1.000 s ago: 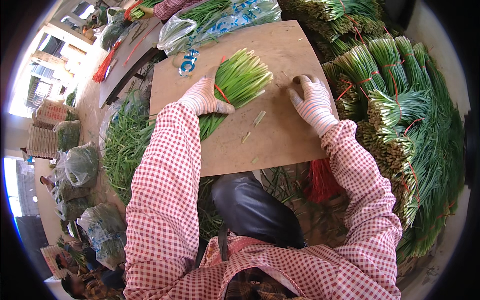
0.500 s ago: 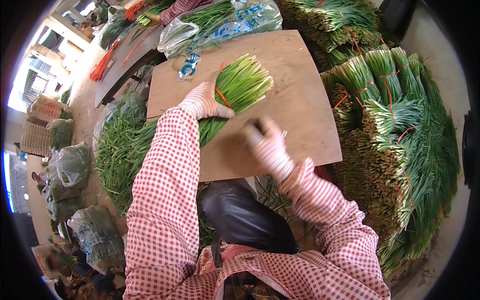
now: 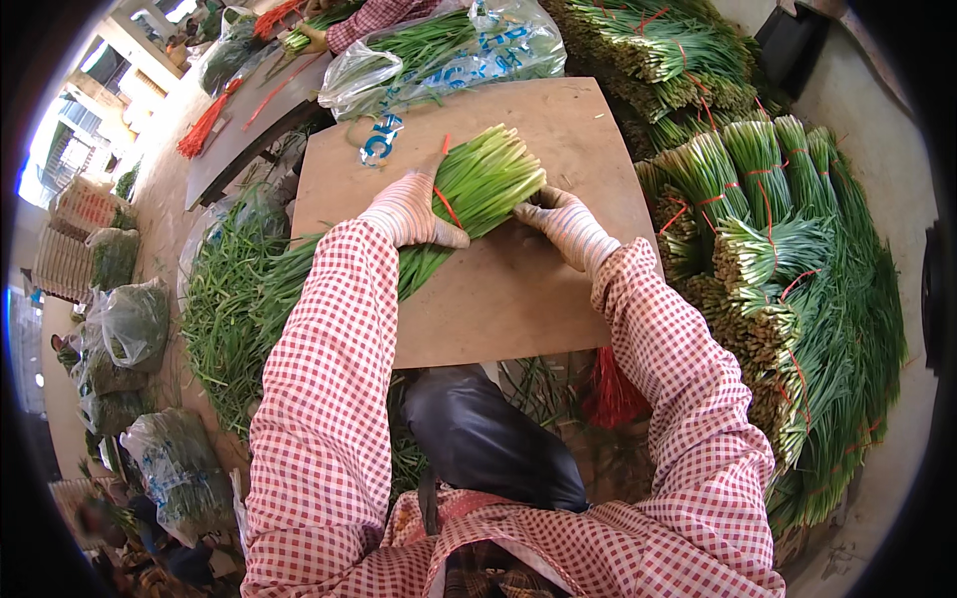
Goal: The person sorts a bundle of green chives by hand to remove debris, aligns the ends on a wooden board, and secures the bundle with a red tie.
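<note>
A bunch of green chives (image 3: 482, 176) with pale stem ends lies slantwise on a brown board (image 3: 538, 299). A red tie (image 3: 446, 205) crosses it beside my left hand. Wearing a striped glove, my left hand (image 3: 409, 211) is closed around the bunch from above, thumb on the near side. My right hand (image 3: 566, 224), in a similar glove, is at the lower edge of the pale ends, its thumb and fingers closed on the stems there; its fingertips are partly hidden. The bunch's leafy end runs left under my left forearm.
Tied chive bunches (image 3: 788, 269) are stacked at the right, more at the far right. Loose leaves (image 3: 234, 309) hang left of the board. A clear plastic bag of chives (image 3: 449, 50) lies beyond it. Red ties (image 3: 207, 120) hang from another table, where a person's hand (image 3: 313, 40) holds greens.
My right hand has moved up and away from me, from over the bare board to the bunch's stem ends. My left hand keeps its hold on the bunch.
</note>
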Tool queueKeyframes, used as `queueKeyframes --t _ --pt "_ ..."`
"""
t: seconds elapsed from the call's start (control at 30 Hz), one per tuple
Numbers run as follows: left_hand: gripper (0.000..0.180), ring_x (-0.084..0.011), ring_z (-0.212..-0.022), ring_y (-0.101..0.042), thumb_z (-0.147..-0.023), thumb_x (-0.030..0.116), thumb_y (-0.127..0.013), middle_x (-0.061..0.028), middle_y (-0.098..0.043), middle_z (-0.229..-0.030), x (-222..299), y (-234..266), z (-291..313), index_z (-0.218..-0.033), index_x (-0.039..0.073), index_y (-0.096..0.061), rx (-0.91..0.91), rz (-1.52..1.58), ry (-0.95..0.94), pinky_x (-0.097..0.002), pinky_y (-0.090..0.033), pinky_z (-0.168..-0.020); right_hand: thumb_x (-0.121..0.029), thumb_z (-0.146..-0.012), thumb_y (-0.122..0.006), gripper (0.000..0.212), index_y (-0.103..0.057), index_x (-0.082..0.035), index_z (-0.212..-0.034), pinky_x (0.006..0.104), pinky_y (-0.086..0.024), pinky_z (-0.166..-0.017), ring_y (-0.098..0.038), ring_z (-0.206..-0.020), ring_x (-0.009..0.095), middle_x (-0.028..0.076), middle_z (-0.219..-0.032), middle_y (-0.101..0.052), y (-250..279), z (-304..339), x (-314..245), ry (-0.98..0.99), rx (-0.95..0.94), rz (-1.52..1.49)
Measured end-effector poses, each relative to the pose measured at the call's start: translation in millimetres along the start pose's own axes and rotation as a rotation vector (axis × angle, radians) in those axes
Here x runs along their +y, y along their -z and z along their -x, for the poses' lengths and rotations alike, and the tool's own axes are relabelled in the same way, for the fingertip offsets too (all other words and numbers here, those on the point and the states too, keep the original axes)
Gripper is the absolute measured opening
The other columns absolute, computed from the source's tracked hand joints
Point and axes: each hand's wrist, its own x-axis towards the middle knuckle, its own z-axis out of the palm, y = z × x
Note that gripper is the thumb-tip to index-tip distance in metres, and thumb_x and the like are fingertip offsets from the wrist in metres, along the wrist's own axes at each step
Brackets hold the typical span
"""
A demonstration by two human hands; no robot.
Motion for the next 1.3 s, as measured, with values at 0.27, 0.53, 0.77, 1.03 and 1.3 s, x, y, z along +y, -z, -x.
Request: queueKeyframes --t 0.27,0.53,0.77,1.03,1.3 --pt "0.127 -0.0391 -0.127 -0.049 -0.050 0.032 -0.094 -0.0270 -0.051 -0.135 28 3 15 -0.151 0.003 -0.023 0.008 -0.201 0.121 -0.0393 -0.039 -0.108 -0.014 -0.082 -0.076 0.029 -0.069 0.002 -0.105 0.0336 -0.050 -0.088 -0.063 -0.096 0.027 0.015 -0.102 -0.063 24 -6 14 0.484 0.179 0.722" --pt "0.122 -0.0383 -0.119 -0.056 -0.055 0.046 -0.089 -0.0225 -0.054 -0.131 43 -4 18 -0.149 0.005 -0.023 0.032 -0.437 0.142 -0.0440 -0.045 -0.101 -0.015 -0.090 -0.069 0.041 -0.057 -0.002 -0.127 0.0318 -0.049 -0.091 -0.059 -0.099 0.019 0.009 -0.118 -0.057 62 -18 14 0.200 -0.004 0.437" --pt "0.117 -0.0340 -0.133 -0.037 -0.055 0.047 -0.087 -0.0165 -0.040 -0.143 64 -71 78 -0.147 0.007 -0.028 0.366 -0.716 -0.051 -0.0531 -0.025 -0.112 -0.040 -0.098 -0.058 0.057 -0.044 -0.010 -0.144 0.0333 -0.036 -0.107 -0.044 -0.131 0.021 0.010 -0.144 -0.046 77 33 -27 0.213 0.090 -0.026" --pt "0.106 -0.0348 -0.133 -0.039 -0.057 0.042 -0.086 -0.0178 -0.042 -0.142 77 -77 115 -0.144 0.008 -0.036 0.374 -0.642 -0.157 -0.0517 -0.028 -0.111 -0.042 -0.092 -0.058 0.049 -0.057 -0.010 -0.128 0.0482 -0.038 -0.105 -0.049 -0.124 0.041 0.024 -0.134 -0.050 15 45 -55 0.763 0.024 1.148" --pt "0.116 -0.0353 -0.131 -0.042 -0.053 0.057 -0.085 -0.0202 -0.044 -0.141 93 -35 113 -0.143 0.003 -0.035 0.198 -0.693 0.117 -0.0529 -0.025 -0.112 -0.027 -0.089 -0.065 0.031 -0.064 -0.004 -0.111 0.0442 -0.046 -0.095 -0.058 -0.109 0.038 0.021 -0.126 -0.056 9 50 -11 0.778 0.217 1.028"
